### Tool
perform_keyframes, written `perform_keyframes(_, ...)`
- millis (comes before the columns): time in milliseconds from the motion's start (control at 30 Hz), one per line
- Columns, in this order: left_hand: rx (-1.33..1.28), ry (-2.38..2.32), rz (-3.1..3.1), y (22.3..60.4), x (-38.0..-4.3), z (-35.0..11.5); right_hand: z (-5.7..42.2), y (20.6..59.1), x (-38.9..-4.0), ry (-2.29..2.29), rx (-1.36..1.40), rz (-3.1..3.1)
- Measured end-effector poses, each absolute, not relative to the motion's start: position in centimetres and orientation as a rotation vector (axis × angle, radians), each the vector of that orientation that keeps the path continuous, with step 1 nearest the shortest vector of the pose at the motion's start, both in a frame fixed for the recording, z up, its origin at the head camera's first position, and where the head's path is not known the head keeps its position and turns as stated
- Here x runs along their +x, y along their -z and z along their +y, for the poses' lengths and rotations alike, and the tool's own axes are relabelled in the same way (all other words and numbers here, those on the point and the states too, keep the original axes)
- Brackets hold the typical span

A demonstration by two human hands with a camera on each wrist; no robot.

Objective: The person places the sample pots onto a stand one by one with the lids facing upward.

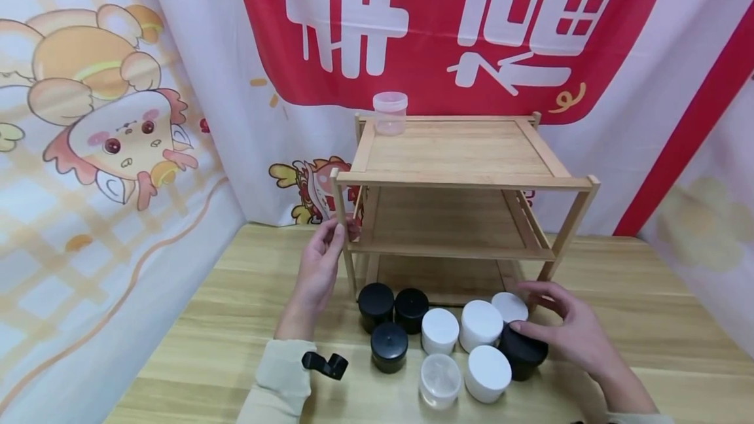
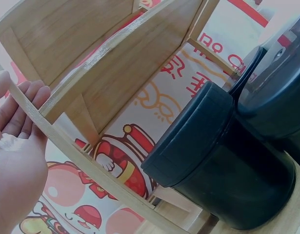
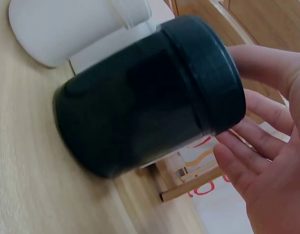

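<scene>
A three-tier wooden rack (image 1: 450,214) stands on the table. My left hand (image 1: 323,257) grips its front left post, with the thumb in front and the fingers curled behind, as the left wrist view shows. At the rack's lower right, my right hand (image 1: 571,332) is at a black lidded jar (image 1: 523,353), its thumb at the lid's edge and its other fingers loosely spread behind. In the right wrist view this jar (image 3: 135,102) hides part of the fingers. White lidded jars (image 1: 488,373) stand close beside it. Near the left post are more black jars (image 1: 389,347).
A clear jar (image 1: 440,381) stands in front of the white ones. Another translucent jar (image 1: 391,113) sits on the rack's top tier at the back left. A printed cloth (image 1: 200,51) hangs behind and beside the wood-grain table (image 1: 218,319).
</scene>
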State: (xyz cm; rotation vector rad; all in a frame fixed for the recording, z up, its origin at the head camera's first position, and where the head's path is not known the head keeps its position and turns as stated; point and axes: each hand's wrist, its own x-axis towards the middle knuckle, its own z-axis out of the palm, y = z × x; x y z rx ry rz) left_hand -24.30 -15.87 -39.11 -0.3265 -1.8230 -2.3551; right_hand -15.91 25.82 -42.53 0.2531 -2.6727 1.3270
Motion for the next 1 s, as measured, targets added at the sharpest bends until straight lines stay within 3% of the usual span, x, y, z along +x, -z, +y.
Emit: perform_keyframes(1000,-0.307,2.36,-1.846,39.1,-24.4,-15.9,27.6,44.3,-16.8,-1.444,0.236,-2.804)
